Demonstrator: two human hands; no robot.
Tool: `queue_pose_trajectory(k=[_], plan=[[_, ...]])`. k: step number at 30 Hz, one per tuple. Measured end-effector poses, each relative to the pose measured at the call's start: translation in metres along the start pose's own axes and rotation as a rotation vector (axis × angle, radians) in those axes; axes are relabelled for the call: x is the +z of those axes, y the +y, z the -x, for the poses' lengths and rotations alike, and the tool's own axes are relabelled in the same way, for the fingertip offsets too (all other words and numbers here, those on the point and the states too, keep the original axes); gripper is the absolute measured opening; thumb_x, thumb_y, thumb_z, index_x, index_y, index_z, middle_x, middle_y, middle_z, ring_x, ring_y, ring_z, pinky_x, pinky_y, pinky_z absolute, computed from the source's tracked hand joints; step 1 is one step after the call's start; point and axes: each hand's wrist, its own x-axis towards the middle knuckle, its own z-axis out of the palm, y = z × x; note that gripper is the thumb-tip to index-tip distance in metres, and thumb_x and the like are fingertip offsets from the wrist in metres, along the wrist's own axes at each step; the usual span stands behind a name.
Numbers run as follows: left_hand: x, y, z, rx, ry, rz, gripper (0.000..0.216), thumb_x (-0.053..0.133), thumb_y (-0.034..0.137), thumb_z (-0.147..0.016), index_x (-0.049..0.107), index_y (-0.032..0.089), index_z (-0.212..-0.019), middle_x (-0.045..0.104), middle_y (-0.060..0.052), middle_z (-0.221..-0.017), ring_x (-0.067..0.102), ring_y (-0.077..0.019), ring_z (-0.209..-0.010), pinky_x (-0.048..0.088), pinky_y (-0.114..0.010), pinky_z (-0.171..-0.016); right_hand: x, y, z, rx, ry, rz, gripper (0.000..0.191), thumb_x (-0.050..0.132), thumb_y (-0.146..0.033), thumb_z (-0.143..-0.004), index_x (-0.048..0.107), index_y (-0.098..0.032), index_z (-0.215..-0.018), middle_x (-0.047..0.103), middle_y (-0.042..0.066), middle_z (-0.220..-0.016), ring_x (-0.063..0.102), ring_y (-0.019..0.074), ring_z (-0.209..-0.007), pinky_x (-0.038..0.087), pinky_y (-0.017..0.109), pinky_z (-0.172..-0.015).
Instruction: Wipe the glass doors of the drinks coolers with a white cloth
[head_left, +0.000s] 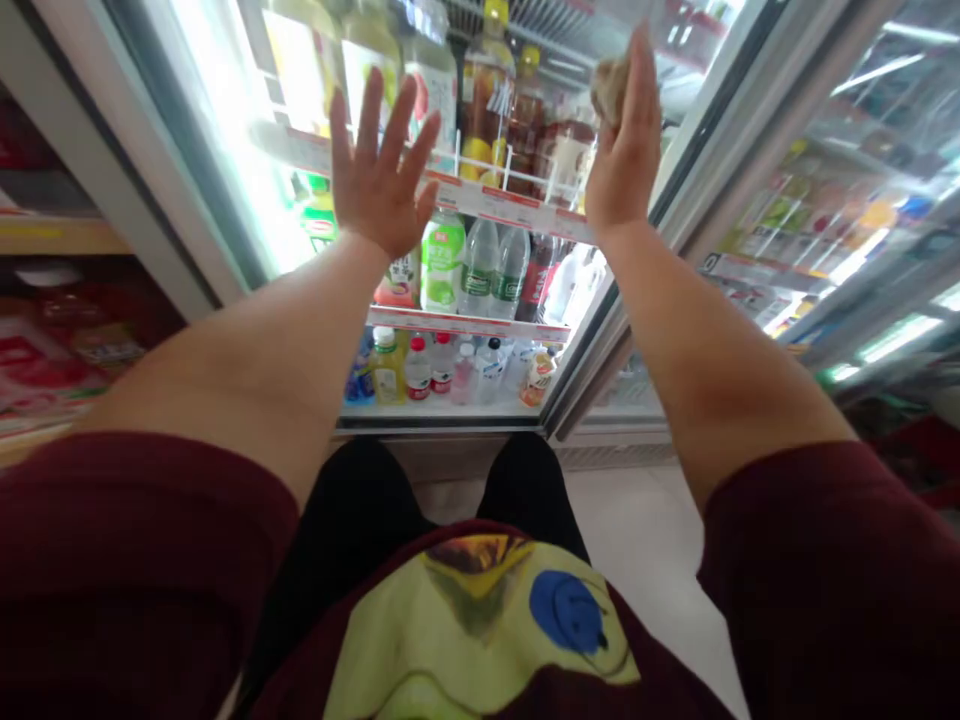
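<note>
I stand facing an open drinks fridge with both arms raised. My left hand (379, 170) is open, its fingers spread, in front of the price rail of an upper shelf (510, 205). My right hand (626, 160) is turned edge-on with its fingers pointing up, and it holds a crumpled beige wad (609, 88) against the palm. Between and below my hands stand a green-labelled bottle (442, 262) and clear water bottles (495, 268). Neither hand touches a bottle.
Small bottles (442, 365) line the bottom shelf. The fridge's glass door (750, 120) stands open on the right, beside another glass-fronted cooler (847, 220). Shelves with red packages (45, 350) are on the left. Pale floor (645, 540) lies under me.
</note>
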Motion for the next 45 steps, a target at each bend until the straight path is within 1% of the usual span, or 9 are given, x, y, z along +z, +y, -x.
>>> queue_pose_trajectory(k=[3, 7, 14, 16, 20, 27, 32, 39, 45], plan=[[-0.006, 0.003, 0.001, -0.006, -0.046, 0.018, 0.071, 0.034, 0.058, -0.097, 0.011, 0.032, -0.159, -0.004, 0.008, -0.166, -0.014, -0.0243, -0.153, -0.017, -0.056, -0.123, -0.001, -0.021, 0.017, 0.063, -0.094, 0.010, 0.044, 0.024, -0.023, -0.104, 0.050, -0.014, -0.139, 0.048, 0.010, -0.153, 0.034, 0.0140, -0.147, 0.026, 0.040, -0.124], [-0.005, 0.002, 0.002, 0.036, -0.025, -0.098, 0.071, 0.034, 0.049, -0.099, 0.000, 0.034, -0.159, -0.015, 0.012, -0.164, -0.018, -0.0207, -0.152, -0.015, -0.053, -0.123, -0.007, -0.026, 0.020, -0.296, -0.508, -0.046, 0.035, 0.037, -0.026, -0.104, 0.059, -0.034, -0.129, 0.052, -0.004, -0.150, 0.038, 0.0146, -0.146, 0.027, 0.047, -0.124], [0.004, -0.001, 0.001, 0.076, 0.113, -0.177, 0.070, 0.033, 0.050, -0.097, 0.003, 0.033, -0.159, -0.022, 0.018, -0.161, -0.023, -0.0135, -0.150, -0.024, -0.040, -0.121, -0.003, -0.012, 0.001, 0.164, 0.080, 0.211, 0.054, 0.015, -0.021, -0.102, 0.041, -0.009, -0.148, 0.040, 0.014, -0.157, 0.030, 0.0205, -0.150, 0.024, 0.048, -0.124], [0.001, 0.000, 0.001, 0.057, 0.075, -0.124, 0.069, 0.031, 0.053, -0.098, 0.005, 0.033, -0.159, -0.020, 0.018, -0.161, -0.020, -0.0151, -0.151, -0.023, -0.042, -0.121, 0.004, -0.026, 0.024, 0.063, -0.050, 0.181, 0.056, 0.018, -0.014, -0.097, 0.038, -0.002, -0.149, 0.033, 0.018, -0.160, 0.017, 0.0233, -0.154, 0.019, 0.052, -0.126], [-0.003, 0.002, 0.002, -0.007, -0.038, -0.023, 0.067, 0.028, 0.057, -0.098, 0.007, 0.037, -0.158, -0.014, 0.019, -0.162, -0.018, -0.0161, -0.151, -0.024, -0.042, -0.122, 0.002, -0.034, 0.040, -0.206, -0.445, -0.041, 0.053, 0.022, -0.022, -0.097, 0.048, -0.024, -0.143, 0.040, 0.003, -0.158, 0.027, 0.0130, -0.151, 0.023, 0.044, -0.124], [0.001, 0.000, 0.001, 0.015, 0.001, -0.025, 0.070, 0.029, 0.059, -0.097, 0.010, 0.032, -0.159, -0.009, 0.012, -0.166, -0.016, -0.0214, -0.152, -0.022, -0.048, -0.122, -0.007, -0.024, -0.002, 0.072, -0.080, 0.085, 0.052, 0.026, -0.017, -0.096, 0.045, -0.014, -0.144, 0.046, 0.007, -0.153, 0.039, 0.0188, -0.144, 0.030, 0.041, -0.124], [0.004, -0.004, 0.000, 0.029, 0.018, -0.058, 0.069, 0.026, 0.060, -0.097, 0.004, 0.038, -0.158, -0.017, 0.018, -0.162, -0.018, -0.0178, -0.152, -0.025, -0.040, -0.120, -0.003, -0.052, 0.015, -0.233, -0.444, 0.001, 0.043, 0.026, -0.029, -0.103, 0.058, -0.029, -0.131, 0.057, 0.001, -0.142, 0.048, 0.0197, -0.135, 0.036, 0.041, -0.121], [0.006, -0.004, 0.000, 0.072, 0.055, -0.108, 0.069, 0.023, 0.059, -0.098, 0.004, 0.032, -0.159, -0.022, 0.017, -0.161, -0.022, -0.0162, -0.150, -0.025, -0.042, -0.120, -0.003, -0.050, -0.020, 0.050, -0.123, 0.183, 0.050, 0.033, -0.019, -0.097, 0.047, -0.020, -0.146, 0.057, 0.008, -0.135, 0.049, 0.0255, -0.127, 0.039, 0.047, -0.116], [-0.004, 0.002, 0.002, 0.009, -0.006, -0.032, 0.066, 0.026, 0.057, -0.098, 0.009, 0.035, -0.158, -0.016, 0.018, -0.161, -0.018, -0.0159, -0.151, -0.020, -0.046, -0.123, 0.001, -0.065, 0.000, -0.221, -0.483, 0.103, 0.049, 0.024, -0.025, -0.102, 0.046, -0.026, -0.146, 0.056, 0.006, -0.138, 0.049, 0.0234, -0.128, 0.039, 0.041, -0.118]])
